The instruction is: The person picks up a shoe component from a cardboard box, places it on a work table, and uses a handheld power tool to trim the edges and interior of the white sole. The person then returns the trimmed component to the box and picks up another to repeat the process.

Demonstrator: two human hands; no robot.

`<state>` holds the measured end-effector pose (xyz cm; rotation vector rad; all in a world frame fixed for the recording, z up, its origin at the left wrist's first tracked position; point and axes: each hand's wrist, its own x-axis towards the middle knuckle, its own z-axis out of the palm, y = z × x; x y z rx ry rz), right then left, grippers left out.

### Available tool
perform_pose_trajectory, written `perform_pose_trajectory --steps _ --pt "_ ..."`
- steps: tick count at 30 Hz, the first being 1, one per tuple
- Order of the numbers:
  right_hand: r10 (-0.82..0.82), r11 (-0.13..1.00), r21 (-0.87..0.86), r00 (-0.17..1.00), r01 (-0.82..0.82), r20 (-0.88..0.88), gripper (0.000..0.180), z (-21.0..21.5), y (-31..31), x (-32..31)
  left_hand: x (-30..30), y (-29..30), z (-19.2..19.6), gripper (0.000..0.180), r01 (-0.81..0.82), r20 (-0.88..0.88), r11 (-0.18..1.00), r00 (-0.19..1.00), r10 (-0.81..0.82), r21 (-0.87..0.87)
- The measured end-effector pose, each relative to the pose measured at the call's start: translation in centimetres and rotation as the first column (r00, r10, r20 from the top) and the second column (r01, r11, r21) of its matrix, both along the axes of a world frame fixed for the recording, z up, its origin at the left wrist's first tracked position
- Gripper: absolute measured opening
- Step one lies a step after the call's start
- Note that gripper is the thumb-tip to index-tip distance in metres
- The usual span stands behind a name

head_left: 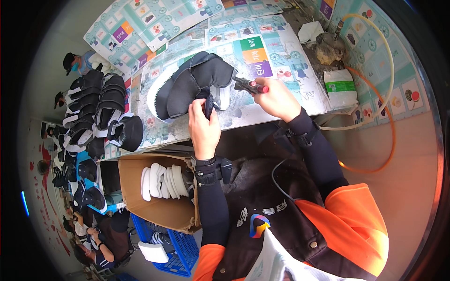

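A black shoe (197, 84) with a white sole edge lies on the paper-covered workbench (176, 136) in front of me. My left hand (205, 131) is closed on the shoe's near edge, fingers curled around a black padded part. In my right hand (280, 101) is a dark tool (247, 86) with red handle ends, gripped between thumb and fingers. Its tip points left and reaches close to the right end of the shoe. Whether tip and shoe touch, I cannot tell.
Several black shoes (112, 96) are stacked on the left. Below the bench, a cardboard box (133, 206) holds white curved pieces, beside a blue crate (180, 250). A green-white packet (341, 86) and an orange hose (393, 133) are at the right. Other people sit far left.
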<state>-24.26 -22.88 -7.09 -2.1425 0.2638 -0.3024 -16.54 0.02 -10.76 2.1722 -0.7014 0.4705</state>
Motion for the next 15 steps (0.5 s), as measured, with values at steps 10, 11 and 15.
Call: perform_pose_trajectory --steps 10,11,15 --pt "-0.002 0.998 0.063 1.000 0.002 0.007 0.028 1.7 -0.9 -2.1 1.3 -1.0 2.0 0.031 0.007 0.050 0.999 0.999 -0.010 0.047" --pt "-0.018 0.999 -0.028 0.999 0.019 0.026 0.026 0.9 -1.8 -1.8 1.9 -1.0 2.7 0.031 0.000 0.067 0.999 0.998 -0.003 0.043" --pt "-0.251 0.920 -0.289 0.964 0.266 0.087 0.022 -1.6 -4.3 -2.6 4.2 0.6 5.4 0.026 -0.123 0.138 0.992 0.983 0.117 0.037"
